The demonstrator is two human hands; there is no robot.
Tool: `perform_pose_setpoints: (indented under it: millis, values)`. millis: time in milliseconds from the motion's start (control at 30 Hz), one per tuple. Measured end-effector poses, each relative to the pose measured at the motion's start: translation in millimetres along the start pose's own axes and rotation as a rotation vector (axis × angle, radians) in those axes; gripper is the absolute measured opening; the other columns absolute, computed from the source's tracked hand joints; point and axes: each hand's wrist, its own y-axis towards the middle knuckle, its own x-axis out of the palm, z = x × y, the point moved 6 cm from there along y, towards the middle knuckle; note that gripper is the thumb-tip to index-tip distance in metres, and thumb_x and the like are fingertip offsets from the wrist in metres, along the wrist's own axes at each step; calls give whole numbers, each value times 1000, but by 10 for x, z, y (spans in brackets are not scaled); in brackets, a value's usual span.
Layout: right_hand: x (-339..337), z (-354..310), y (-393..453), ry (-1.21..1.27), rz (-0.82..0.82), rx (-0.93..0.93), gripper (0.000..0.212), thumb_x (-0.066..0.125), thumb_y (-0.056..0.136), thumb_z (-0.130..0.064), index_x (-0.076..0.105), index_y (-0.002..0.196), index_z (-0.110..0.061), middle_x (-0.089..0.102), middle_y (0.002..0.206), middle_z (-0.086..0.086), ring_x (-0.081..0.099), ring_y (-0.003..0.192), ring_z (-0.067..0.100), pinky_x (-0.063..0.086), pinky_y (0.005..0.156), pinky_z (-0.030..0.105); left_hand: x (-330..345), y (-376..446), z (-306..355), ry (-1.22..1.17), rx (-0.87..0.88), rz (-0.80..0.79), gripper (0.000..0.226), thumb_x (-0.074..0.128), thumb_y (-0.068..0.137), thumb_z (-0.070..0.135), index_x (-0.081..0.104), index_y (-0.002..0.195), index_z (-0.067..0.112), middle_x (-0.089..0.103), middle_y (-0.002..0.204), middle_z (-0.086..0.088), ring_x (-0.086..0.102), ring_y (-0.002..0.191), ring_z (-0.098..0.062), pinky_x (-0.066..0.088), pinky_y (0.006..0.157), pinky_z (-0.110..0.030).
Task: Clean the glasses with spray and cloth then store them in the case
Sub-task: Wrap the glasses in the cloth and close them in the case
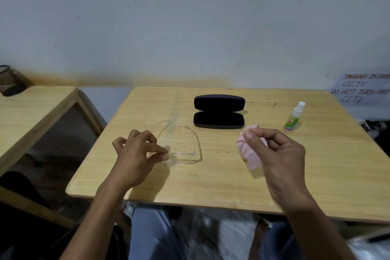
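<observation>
Clear-framed glasses (pixel 185 154) rest on the wooden table (pixel 221 179), arms unfolded and pointing away from me. My left hand (pixel 137 154) pinches the frame near the bridge with thumb and forefinger. My right hand (pixel 274 154) holds a crumpled pink cloth (pixel 250 152) just above the table, to the right of the glasses. A black glasses case (pixel 219 111) lies open behind them. A small spray bottle (pixel 294 116) with a white cap and green label stands upright at the right rear.
A second wooden table (pixel 31 116) stands to the left across a gap, with a dark mesh holder (pixel 8 80) on it. A handwritten CCTV notice (pixel 363 91) hangs on the wall at right. My knees are under the near edge.
</observation>
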Motion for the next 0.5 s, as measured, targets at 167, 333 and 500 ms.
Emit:
perform_pose_setpoints:
  millis: [167,333,500]
  values:
    - [18,47,-29,28,-46,58,10,77,82,-12,76,92,-9,80,94,8,77,95,23,60,86,30,-246,-107,174,-134,7,184,41,62,69,64,74,100,40,58,91,14,44,97,-7,25,87,-39]
    - [93,116,-83,61,-130,159,23,60,96,-3,80,96,-15,79,107,8,70,113,26,50,105,49,-163,-244,746,-610,-68,207,30,77,74,53,78,96,33,68,81,8,59,86,-10,44,73,-20]
    - [110,72,-210,55,-176,152,22,63,93,-1,71,109,-16,80,94,14,77,93,31,58,88,46,132,-311,1145,-799,-101,123,30,78,70,45,78,97,31,72,82,9,62,83,-5,42,69,-6]
